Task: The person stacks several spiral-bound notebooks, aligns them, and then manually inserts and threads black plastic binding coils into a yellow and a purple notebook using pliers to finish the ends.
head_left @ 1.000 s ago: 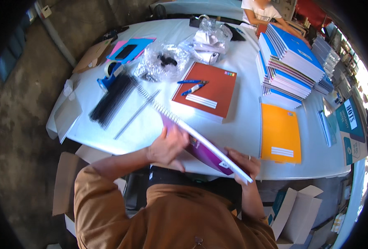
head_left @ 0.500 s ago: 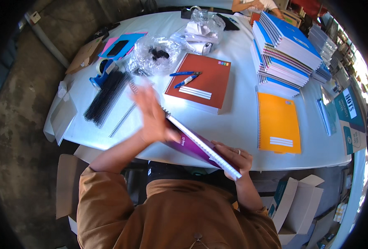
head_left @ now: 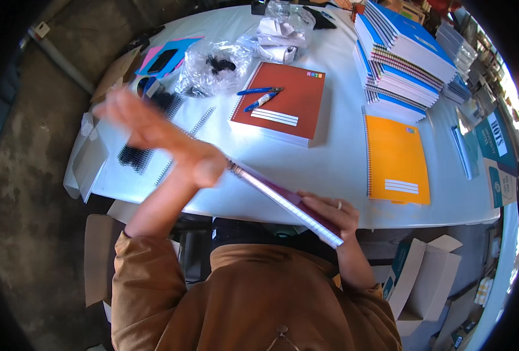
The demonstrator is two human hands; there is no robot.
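My right hand (head_left: 338,215) grips the lower right end of a purple-covered spiral notebook (head_left: 280,200), which is tilted with its white page edge facing me. At the notebook's upper left end, dark coil loops stick out by the heel of my left hand (head_left: 163,137). That hand is blurred, its fingers stretched out toward the upper left, with nothing seen in it. Behind its fingers lies a bundle of black spiral coils (head_left: 132,159), partly hidden. One loose coil (head_left: 202,120) lies beside the bundle.
A thick brown notebook stack (head_left: 297,96) bears blue-handled pliers (head_left: 262,99). To the right are a yellow spiral notebook (head_left: 395,155) and a tall pile of blue-covered notebooks (head_left: 414,50). Clear plastic bags (head_left: 215,67) and a phone (head_left: 163,60) lie farther back. An open carton (head_left: 429,281) stands below the table.
My left hand has swept to the upper left along the coil end, its fingers now over the black coils. The purple notebook has turned more edge-on, still in my right hand.
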